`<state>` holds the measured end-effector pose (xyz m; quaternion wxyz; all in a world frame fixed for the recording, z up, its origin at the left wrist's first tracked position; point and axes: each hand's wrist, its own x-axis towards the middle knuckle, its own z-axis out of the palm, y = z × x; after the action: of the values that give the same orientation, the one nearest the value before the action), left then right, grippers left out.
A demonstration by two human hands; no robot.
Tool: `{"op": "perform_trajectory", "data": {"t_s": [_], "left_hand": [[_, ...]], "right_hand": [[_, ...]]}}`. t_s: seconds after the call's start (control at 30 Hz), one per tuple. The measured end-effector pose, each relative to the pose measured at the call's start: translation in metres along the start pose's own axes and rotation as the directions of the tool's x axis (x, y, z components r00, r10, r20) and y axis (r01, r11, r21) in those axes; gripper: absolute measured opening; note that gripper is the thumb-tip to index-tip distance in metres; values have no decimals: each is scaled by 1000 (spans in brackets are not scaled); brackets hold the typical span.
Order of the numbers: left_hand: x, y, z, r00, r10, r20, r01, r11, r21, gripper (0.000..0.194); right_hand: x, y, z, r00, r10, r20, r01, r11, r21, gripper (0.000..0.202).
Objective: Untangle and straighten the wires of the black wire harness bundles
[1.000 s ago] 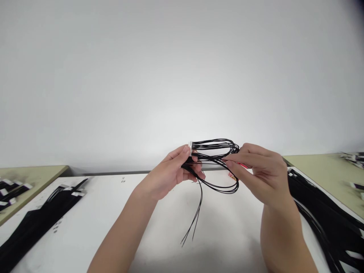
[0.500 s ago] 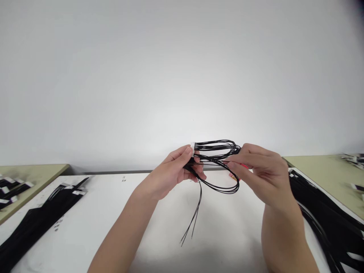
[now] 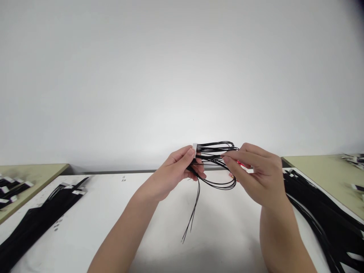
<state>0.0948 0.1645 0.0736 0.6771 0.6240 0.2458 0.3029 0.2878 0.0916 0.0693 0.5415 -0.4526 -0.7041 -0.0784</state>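
My left hand [image 3: 178, 167] is closed round a white plug connector [image 3: 195, 147] and the black wires beside it. Out of the connector the wires [image 3: 214, 149] run to the right and bend back in loops. A few loose wire ends [image 3: 193, 212] hang down below my left hand. Thumb and forefinger of my right hand [image 3: 254, 168] pinch a black wire close to the connector; the wire's tip is too small to make out. Behind the right fingers shows part of a red object [image 3: 241, 163], mostly hidden.
Bundles of black wires lie on the white table, one at the left [image 3: 42, 216] and one at the right [image 3: 324, 216]. Greenish side surfaces hold more pieces with white connectors [image 3: 27, 184]. A plain pale wall [image 3: 182, 76] rises behind the table.
My right hand's fingertips have moved left, closer to the connector, with the pinched wire. My left hand has shifted slightly right and still grips the connector.
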Motion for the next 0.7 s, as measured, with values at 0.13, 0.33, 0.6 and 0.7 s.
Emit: {"op": "perform_trajectory", "data": {"t_s": [0.13, 0.33, 0.6, 0.7], "left_hand": [[1, -1, 1, 1000, 12, 4, -12, 999, 42, 37], [1, -1, 2, 1000, -1, 22, 0, 997, 76, 37], [3, -5, 5, 998, -50, 47, 47, 998, 47, 36], [2, -4, 5, 998, -54, 42, 53, 999, 11, 37]], "right_hand": [[1, -1, 6, 1000, 15, 18, -15, 1000, 19, 8], [0, -2, 15, 999, 31, -5, -31, 999, 45, 9], [0, -6, 19, 1000, -5, -30, 6, 1000, 28, 11], [0, -6, 18, 1000, -14, -20, 15, 999, 32, 12]]}}
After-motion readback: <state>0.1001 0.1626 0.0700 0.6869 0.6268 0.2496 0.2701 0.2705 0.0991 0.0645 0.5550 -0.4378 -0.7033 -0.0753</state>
